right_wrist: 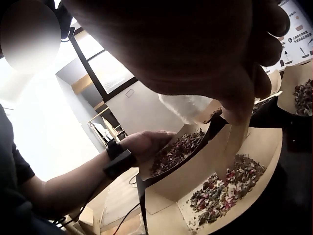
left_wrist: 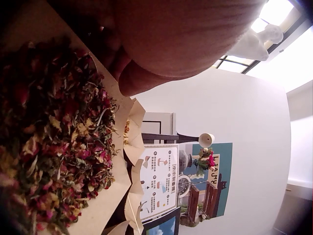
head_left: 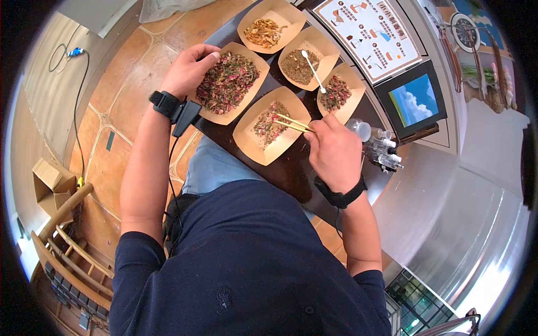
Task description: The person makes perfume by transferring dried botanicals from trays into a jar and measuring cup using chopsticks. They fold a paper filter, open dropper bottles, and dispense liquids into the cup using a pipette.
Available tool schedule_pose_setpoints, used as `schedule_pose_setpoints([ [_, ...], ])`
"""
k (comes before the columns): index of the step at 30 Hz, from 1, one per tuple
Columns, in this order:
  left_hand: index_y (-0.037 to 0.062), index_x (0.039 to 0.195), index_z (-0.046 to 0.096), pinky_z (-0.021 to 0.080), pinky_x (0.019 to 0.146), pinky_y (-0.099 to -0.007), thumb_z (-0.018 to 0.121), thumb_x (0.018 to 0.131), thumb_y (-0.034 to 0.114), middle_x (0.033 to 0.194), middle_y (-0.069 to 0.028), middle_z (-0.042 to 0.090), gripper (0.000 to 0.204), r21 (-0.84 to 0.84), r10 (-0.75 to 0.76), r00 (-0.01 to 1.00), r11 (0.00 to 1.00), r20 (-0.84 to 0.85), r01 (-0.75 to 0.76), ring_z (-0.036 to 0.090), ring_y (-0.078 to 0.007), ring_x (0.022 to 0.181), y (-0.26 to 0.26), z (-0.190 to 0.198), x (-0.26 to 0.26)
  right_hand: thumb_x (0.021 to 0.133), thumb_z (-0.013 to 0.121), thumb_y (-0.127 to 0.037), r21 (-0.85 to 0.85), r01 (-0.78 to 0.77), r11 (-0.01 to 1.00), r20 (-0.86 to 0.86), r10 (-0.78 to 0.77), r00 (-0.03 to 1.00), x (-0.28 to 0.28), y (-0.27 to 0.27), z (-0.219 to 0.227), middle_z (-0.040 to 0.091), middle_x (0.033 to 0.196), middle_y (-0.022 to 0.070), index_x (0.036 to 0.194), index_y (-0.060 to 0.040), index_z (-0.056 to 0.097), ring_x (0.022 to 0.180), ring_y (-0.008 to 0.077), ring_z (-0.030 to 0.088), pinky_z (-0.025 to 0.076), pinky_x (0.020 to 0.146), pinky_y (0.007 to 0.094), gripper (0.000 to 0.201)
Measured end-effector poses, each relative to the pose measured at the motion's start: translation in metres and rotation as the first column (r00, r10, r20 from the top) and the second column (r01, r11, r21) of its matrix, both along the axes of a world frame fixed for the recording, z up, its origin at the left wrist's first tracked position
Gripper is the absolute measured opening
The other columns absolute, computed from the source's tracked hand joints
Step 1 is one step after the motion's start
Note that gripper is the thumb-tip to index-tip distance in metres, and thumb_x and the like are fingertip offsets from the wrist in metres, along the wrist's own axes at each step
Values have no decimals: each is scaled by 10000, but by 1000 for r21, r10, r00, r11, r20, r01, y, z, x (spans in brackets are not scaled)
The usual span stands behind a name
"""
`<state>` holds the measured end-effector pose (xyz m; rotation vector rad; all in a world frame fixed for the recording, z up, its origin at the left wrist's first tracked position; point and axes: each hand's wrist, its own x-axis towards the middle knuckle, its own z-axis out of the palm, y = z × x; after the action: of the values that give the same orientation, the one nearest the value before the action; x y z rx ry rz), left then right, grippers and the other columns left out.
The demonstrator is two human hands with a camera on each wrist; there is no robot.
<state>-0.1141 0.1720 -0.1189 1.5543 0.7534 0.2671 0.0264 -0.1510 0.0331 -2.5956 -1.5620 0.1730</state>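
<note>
In the head view the left hand (head_left: pixel 190 70) grips the outer edge of a paper tray (head_left: pixel 221 116) full of dried petals and leaves (head_left: pixel 230 81). The right hand (head_left: pixel 338 151) pinches a pair of wooden tweezers or sticks (head_left: pixel 294 122), whose tips reach into the mix (head_left: pixel 271 126) in the nearest tray (head_left: pixel 245 144). In the left wrist view the thumb (left_wrist: pixel 139 81) lies by the tray's rim, beside the petals (left_wrist: pixel 58 142). The right wrist view has the right hand (right_wrist: pixel 215 63) above the tray with a smaller heap of petals (right_wrist: pixel 227 191).
Farther back stand trays of yellowish strips (head_left: pixel 263 33), brown bits (head_left: pixel 300 66) with a white spoon (head_left: pixel 312 70) across, and dark red petals (head_left: pixel 335 92). Right of them are small bottles (head_left: pixel 386 148), a printed card (head_left: pixel 367 36) and a screen (head_left: pixel 413 101). The table edge is near the legs.
</note>
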Motion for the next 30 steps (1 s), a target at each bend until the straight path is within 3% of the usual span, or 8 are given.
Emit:
schedule_pose_setpoints([
  [15,19,1313,738,545,951,-293,694,1066,276,1125,-27,777,359,4,-7,1000,1000,-11,7,688,-105,1035,1,0,0,910,784,-136,-61,-41,997,31,43,999,-6,5,-4,639,925,120,902,-46,661,875,326,725,583,715,468,153],
  [30,17,1304,740,547,937,-291,695,1064,273,1103,-20,776,354,-24,5,1000,1000,19,-4,687,-100,1012,2,-8,0,946,756,-145,53,-17,998,12,16,1000,-1,1,4,629,891,122,886,-61,671,787,365,708,565,685,491,133],
])
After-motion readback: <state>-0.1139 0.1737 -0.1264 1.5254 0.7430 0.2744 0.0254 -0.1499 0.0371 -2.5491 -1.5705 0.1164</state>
